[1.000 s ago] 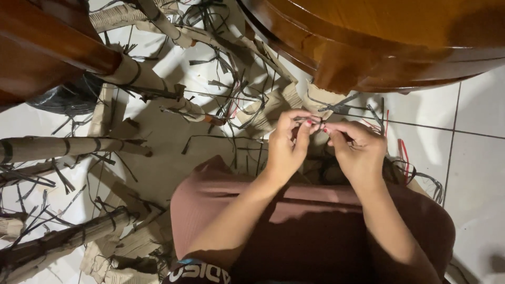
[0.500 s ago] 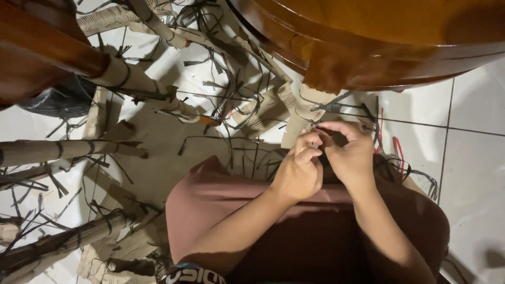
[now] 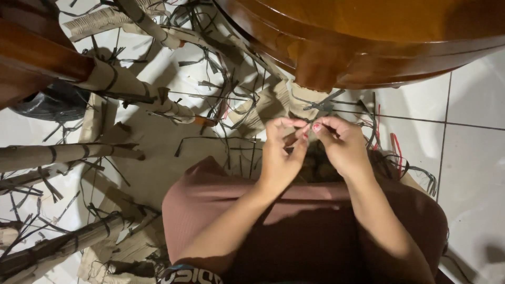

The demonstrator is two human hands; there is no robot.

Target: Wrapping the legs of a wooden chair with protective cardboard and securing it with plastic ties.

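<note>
1. The grip: the left hand [image 3: 281, 152] and the right hand [image 3: 339, 144] meet fingertip to fingertip above the person's lap. Both are pinched shut on a thin dark strip [image 3: 306, 131], thumb against forefinger on each side. The part between the two pinches is very short and mostly hidden by the fingers, so what is being done to it cannot be told.

2. The largest thing nearby is the round wooden table [image 3: 379, 37], polished brown, whose edge hangs over the floor just beyond the hands. The hands work below and in front of its rim, not on it.

3. The white tiled floor [image 3: 473, 105] carries everything else. Sheets of brown cardboard [image 3: 152, 147] lie flat on it to the left of the hands.

4. Several cardboard tubes [image 3: 68, 153] lie to the left, each ringed with dark bands. Judging from those bands, some tubes are already bound, while the many loose strips [image 3: 226, 89] scattered about suggest a good deal is left.

5. The person sits with the lap covered in reddish-brown cloth [image 3: 294, 226], just below the hands.

6. A few red wires [image 3: 395, 147] lie on the floor just right of the right hand.

7. The strip held in the grip seems to run roughly left to right between the hands, its long axis about level. Which end leads cannot be told.
</note>
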